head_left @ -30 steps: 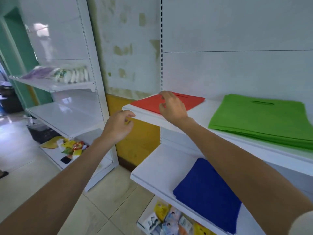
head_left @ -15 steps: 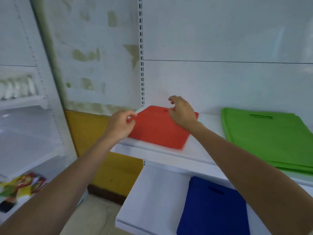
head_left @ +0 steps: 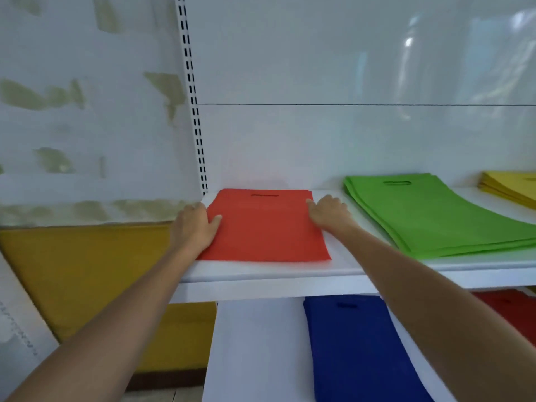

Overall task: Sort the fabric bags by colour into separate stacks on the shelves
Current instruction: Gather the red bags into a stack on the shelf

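A: Where's the red stack (head_left: 264, 227)?
B: Flat on the top shelf (head_left: 290, 274), at its L end, just beside the slotted post (head_left: 193, 111). Handle slot is toward the back panel, front edge just short of the shelf lip
A: Hands?
B: Both on it, 1 per side. L hand (head_left: 195, 227) lies palm down on the L edge, thumb spread out onto the fabric, fingers lying along the side. R hand (head_left: 329, 211) is at the R edge nr the back corner, fingers bent w/ tips touching the edge. Can't tell if it pinches or only presses
A: Other colours?
B: Green stack (head_left: 429, 216) on the same shelf to the R, apart from the red, lying at a slant. Yellow stack (head_left: 510, 187) further R, cut off by the frame. Bottom shelf (head_left: 255, 343) has a blue bag (head_left: 362, 343) beside the R forearm and a dark red bag (head_left: 513, 311) at far R, mostly hidden
A: Behind?
B: Patchy white wall (head_left: 87, 111) to the L w/ a yellow band (head_left: 72, 271) lower down
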Demonstrator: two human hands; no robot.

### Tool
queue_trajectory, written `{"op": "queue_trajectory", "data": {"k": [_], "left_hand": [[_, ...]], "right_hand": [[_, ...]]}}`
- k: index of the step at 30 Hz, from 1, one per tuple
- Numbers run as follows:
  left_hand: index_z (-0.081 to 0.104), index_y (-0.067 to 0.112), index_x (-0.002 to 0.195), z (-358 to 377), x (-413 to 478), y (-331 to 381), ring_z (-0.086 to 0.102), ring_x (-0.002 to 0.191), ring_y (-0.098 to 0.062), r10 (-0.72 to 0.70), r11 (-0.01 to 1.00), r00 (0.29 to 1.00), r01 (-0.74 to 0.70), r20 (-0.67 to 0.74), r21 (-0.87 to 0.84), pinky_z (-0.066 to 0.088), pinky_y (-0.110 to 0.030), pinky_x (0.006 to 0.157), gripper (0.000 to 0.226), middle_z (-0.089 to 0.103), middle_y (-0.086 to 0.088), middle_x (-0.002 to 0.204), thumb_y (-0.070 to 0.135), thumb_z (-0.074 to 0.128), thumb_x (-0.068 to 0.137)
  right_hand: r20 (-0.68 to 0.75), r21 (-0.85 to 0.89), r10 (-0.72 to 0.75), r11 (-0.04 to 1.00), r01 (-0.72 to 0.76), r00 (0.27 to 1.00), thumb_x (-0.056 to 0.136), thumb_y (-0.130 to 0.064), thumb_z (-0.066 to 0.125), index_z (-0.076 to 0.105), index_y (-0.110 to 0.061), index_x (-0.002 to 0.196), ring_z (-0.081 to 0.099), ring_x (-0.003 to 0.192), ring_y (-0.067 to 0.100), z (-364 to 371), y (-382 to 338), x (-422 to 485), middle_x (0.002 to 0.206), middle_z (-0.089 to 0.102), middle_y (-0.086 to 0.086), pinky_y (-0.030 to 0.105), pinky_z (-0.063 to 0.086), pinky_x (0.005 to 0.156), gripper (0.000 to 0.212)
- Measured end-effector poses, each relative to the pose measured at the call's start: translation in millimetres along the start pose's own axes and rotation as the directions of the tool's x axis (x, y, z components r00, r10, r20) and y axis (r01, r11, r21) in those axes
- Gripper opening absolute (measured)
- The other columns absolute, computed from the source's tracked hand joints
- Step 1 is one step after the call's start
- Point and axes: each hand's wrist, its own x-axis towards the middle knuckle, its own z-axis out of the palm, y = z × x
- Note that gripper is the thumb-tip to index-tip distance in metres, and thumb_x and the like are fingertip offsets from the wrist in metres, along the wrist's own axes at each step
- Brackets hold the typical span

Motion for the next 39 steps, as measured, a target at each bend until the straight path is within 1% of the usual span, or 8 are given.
{"op": "queue_trajectory", "data": {"k": [6, 13, 19, 23, 28, 30, 33, 39], "left_hand": [[0.054, 0.001, 0.112, 6, 4, -5, 0.051, 0.108, -0.034, 0.013, 0.998, 1.0, -0.011, -0.028, 0.061, 0.043, -0.038, 0.086, 0.039, 0.054, -0.018, 0.118, 0.033, 0.053, 0.091], [0.063, -0.006, 0.094, 13, 17, -16, 0.059, 0.096, -0.036, -0.073, 0.989, 0.997, 0.074, 0.011, -0.125, 0.044, -0.036, 0.077, 0.028, 0.065, -0.022, 0.1, 0.021, 0.057, 0.091], [0.067, 0.007, 0.1, 7, 12, -14, 0.059, 0.101, -0.033, -0.087, 0.977, 0.993, 0.069, -0.081, -0.2, 0.045, -0.035, 0.079, 0.017, 0.066, -0.015, 0.104, 0.017, 0.056, 0.091], [0.06, 0.01, 0.103, 1, 3, -6, 0.06, 0.092, -0.033, 0.032, 0.996, 0.964, -0.052, -0.265, -0.069, 0.034, -0.032, 0.062, 0.017, 0.066, -0.013, 0.098, 0.018, 0.048, 0.095], [0.051, 0.003, 0.11, -5, -1, -4, 0.059, 0.092, -0.038, 0.045, 0.954, 0.912, -0.159, -0.407, -0.252, 0.038, -0.039, 0.067, 0.019, 0.065, -0.019, 0.1, 0.01, 0.048, 0.093], [0.054, 0.003, 0.113, -8, -7, 6, 0.06, 0.092, -0.037, 0.207, 0.909, 0.866, -0.342, -0.455, -0.239, 0.045, -0.042, 0.073, 0.025, 0.065, -0.017, 0.102, 0.003, 0.051, 0.089], [0.064, 0.006, 0.103, -8, -16, 35, 0.061, 0.092, -0.034, 0.478, 0.795, 0.773, -0.583, -0.417, -0.168, 0.048, -0.041, 0.078, 0.025, 0.065, -0.014, 0.099, -0.003, 0.056, 0.082], [0.068, 0.007, 0.104, 8, -52, 151, 0.062, 0.097, -0.029, 0.587, 0.621, 0.701, -0.711, -0.406, -0.33, 0.046, -0.035, 0.084, 0.026, 0.066, -0.011, 0.104, 0.001, 0.054, 0.082]], "right_hand": [[-0.096, -0.141, 0.033, 0.989, -0.047, 0.995, 0.097, -0.03, 0.041, 0.041, -0.002, 0.132, 0.042, 0.124, 0.032, 25, -18, -1, 0.135, 0.04, 0.017, 0.04, 0.036, 0.1, 0.045], [-0.151, 0.114, 0.077, 0.992, -0.06, 0.986, 0.084, -0.016, 0.051, 0.055, -0.006, 0.098, 0.056, 0.102, 0.034, 28, -11, 8, 0.112, 0.059, 0.016, 0.033, 0.041, 0.077, 0.018], [-0.339, 0.098, -0.114, 0.983, 0.156, 0.934, 0.081, -0.004, 0.053, 0.054, -0.005, 0.097, 0.048, 0.104, 0.033, 28, -12, 6, 0.106, 0.057, 0.016, 0.038, 0.038, 0.083, 0.016], [-0.432, 0.153, -0.187, 0.949, 0.276, 0.882, 0.088, -0.005, 0.048, 0.049, -0.004, 0.099, 0.052, 0.093, 0.035, 28, -17, 0, 0.103, 0.059, 0.016, 0.037, 0.036, 0.072, 0.011], [-0.591, 0.268, -0.139, 0.895, 0.357, 0.794, 0.092, -0.007, 0.049, 0.047, 0.002, 0.106, 0.054, 0.091, 0.037, 2, -15, -20, 0.102, 0.059, 0.02, 0.038, 0.036, 0.071, 0.017], [-0.624, 0.249, -0.166, 0.884, 0.395, 0.764, 0.091, -0.004, 0.049, 0.046, 0.004, 0.114, 0.055, 0.096, 0.039, -17, -2, -25, 0.108, 0.059, 0.022, 0.037, 0.035, 0.073, 0.025], [-0.608, 0.19, -0.197, 0.905, 0.381, 0.769, 0.09, -0.001, 0.047, 0.039, -0.001, 0.131, 0.054, 0.105, 0.041, -48, 32, -34, 0.121, 0.056, 0.023, 0.039, 0.038, 0.08, 0.041], [-0.725, 0.001, -0.191, 0.961, 0.278, 0.662, 0.085, 0.002, 0.046, 0.054, -0.003, 0.123, 0.058, 0.099, 0.037, -117, 158, -75, 0.117, 0.057, 0.02, 0.04, 0.046, 0.082, 0.039]]}}
